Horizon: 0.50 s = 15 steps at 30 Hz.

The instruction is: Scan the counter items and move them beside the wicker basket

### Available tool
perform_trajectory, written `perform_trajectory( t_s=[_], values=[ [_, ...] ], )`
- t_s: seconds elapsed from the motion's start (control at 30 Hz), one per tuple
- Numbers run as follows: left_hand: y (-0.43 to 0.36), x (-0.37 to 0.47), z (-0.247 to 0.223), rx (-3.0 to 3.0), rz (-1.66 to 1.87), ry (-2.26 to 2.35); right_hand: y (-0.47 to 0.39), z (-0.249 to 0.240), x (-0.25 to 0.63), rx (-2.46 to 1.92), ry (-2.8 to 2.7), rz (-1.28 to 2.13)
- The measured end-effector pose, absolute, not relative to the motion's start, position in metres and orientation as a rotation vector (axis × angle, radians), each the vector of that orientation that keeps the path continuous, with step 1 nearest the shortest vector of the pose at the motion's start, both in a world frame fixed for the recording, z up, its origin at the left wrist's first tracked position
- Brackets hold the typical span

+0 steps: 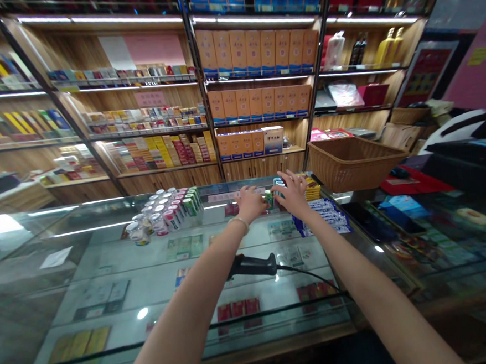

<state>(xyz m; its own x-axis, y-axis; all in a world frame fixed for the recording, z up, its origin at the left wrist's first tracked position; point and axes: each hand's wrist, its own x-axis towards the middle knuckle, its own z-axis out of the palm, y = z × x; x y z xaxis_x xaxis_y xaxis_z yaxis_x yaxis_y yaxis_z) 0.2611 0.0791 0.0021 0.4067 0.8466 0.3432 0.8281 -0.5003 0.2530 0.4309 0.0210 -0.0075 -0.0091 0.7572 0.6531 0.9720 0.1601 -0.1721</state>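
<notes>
Both hands reach over the glass counter (150,277). My left hand (250,202), with a bracelet at the wrist, has its fingers curled at the left side of a small green container (269,198). Just right of it, my right hand (291,194) has bent fingers around similar green containers (278,184), partly hidden by the fingers. Rows of small containers with white (138,232), pink (173,217) and green (191,203) wrapping stand at the left. Blue-and-white packets (326,216) lie beside my right wrist, with yellow packs (312,188) behind them.
A black handheld scanner (255,265) with a cable lies between my forearms. A brown wicker basket (350,166) stands at the back right. Dark phones (368,221) lie right of the packets. Stocked shelves (256,78) line the wall behind.
</notes>
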Motion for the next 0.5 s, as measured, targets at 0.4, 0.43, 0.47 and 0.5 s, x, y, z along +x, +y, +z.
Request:
perform_trajectory(
  t_s=[0.4,0.43,0.47,0.5],
  values=[
    [0.097,0.272,-0.022,2.542,0.479,1.717,0.045,-0.032,0.43,-1.62,-1.836,-0.561],
    [0.098,0.272,-0.023,2.544,0.471,1.724,0.047,-0.035,0.43,-1.612,-1.832,-0.573],
    [0.098,0.272,-0.024,2.549,0.463,1.727,0.048,-0.038,0.43,-1.607,-1.828,-0.585],
    [0.098,0.271,-0.025,2.558,0.456,1.727,0.05,-0.04,0.43,-1.604,-1.821,-0.594]
  ],
)
